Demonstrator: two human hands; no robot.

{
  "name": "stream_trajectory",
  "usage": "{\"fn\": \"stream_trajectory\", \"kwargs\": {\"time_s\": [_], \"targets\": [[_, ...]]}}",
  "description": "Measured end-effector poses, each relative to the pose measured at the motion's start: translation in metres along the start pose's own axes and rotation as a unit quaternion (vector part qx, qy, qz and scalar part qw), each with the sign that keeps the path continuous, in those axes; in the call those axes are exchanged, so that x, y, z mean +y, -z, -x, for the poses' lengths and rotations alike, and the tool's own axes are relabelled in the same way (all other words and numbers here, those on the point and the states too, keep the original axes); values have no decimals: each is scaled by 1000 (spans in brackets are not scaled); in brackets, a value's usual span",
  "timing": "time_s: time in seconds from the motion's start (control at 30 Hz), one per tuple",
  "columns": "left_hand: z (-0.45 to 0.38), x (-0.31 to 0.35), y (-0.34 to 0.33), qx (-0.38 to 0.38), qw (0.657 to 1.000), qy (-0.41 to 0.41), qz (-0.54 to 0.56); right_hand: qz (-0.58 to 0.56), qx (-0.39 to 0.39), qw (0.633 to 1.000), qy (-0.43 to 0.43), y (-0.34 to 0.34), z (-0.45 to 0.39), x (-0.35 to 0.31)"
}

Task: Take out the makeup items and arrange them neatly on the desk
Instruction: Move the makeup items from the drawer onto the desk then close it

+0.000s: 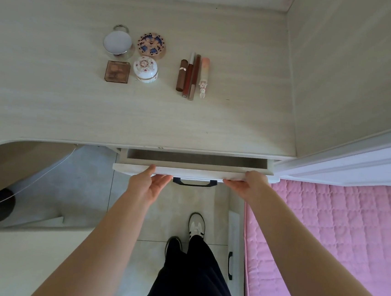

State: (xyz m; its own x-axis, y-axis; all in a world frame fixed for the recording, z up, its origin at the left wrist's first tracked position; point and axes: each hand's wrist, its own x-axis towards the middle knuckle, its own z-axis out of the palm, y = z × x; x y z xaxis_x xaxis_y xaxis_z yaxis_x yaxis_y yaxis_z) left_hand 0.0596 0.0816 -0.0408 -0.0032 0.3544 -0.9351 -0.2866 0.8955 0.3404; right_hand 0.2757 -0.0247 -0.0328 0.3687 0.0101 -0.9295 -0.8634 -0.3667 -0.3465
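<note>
Both hands are on the drawer front (pixel 187 172), which stands a little way out from under the desk (pixel 51 100). The left hand (pixel 149 186) has straight fingers laid flat against the face below the top edge, thumb up on that edge, just left of the dark handle (pixel 194 182). The right hand (pixel 248 185) rests over the top edge right of the handle, fingers straight along the face. Neither curls round anything.

Up on the desk, beyond the drawer, the makeup sits in two tidy groups. To the left: a round mirror (pixel 117 42), a patterned round compact (pixel 151 44), a brown square compact (pixel 117 72) and a white floral jar (pixel 145 69), two by two. Right of them, side by side: a brown lipstick (pixel 181 75), two slim tubes (pixel 191 76) and a peach rabbit-topped stick (pixel 204 76).
</note>
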Motion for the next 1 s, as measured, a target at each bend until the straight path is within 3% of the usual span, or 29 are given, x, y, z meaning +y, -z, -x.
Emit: {"fn": "stream_trajectory", "kwargs": {"time_s": [0.37,1.0], "targets": [[-7,20,-23,-18,1000,-12,12,-15,-15,999,44,-17,2,-19],[-8,21,-27,-15,998,-20,53,-35,5,998,43,-25,-1,-26]]}}
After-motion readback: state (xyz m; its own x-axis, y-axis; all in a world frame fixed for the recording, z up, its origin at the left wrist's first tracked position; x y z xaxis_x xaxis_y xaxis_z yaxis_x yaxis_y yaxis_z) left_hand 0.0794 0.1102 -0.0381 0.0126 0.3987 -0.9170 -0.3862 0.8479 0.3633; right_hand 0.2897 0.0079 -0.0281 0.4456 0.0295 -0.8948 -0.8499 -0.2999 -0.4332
